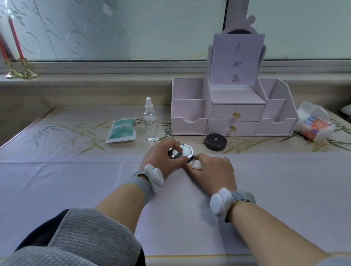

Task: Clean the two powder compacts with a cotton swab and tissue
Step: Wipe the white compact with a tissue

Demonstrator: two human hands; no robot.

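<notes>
A round silver powder compact (183, 151) is held in the middle of the table, its lid shut and tilted towards me. My left hand (161, 158) grips its left side, thumb over the rim. My right hand (213, 170) pinches a wad of white tissue (197, 165) pressed against the compact's right lower edge. A second compact (215, 142), black and closed, lies flat further back, in front of the organiser. No cotton swab is visible in either hand.
A pale pink desk organiser (231, 114) with two drawers stands at the back. Left of it are a clear spray bottle (150, 122) and a green packet (122, 130). A tissue pack (313, 123) lies at the right. Candlesticks (22, 70) stand on the windowsill.
</notes>
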